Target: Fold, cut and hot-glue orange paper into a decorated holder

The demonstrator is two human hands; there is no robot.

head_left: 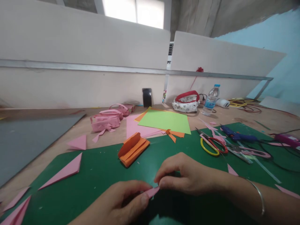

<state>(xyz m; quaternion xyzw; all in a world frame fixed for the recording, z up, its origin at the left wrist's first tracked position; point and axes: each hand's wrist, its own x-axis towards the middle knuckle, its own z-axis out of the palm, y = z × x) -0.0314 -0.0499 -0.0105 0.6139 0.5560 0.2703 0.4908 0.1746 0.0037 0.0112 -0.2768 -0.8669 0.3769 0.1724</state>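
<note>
My left hand (pixel 119 203) and my right hand (pixel 185 175) meet low over the green cutting mat (pixel 98 172). Both pinch a small pink paper piece (pixel 152 191) between thumb and fingers, one at each end. The right wrist wears a thin silver bangle (pixel 260 197). A folded orange paper shape (pixel 132 149) lies on the mat just beyond the hands. Most of the pink piece is hidden under my fingers.
Pink paper triangles (pixel 63 172) lie on the mat's left. Green (pixel 165 122), pink and orange sheets lie further back, with folded pink paper pieces (pixel 106 120). Scissors (pixel 212 145), a blue glue gun (pixel 235 136), a water bottle (pixel 211 100), a pouch (pixel 186 103) and a phone (pixel 147 97) sit right and behind.
</note>
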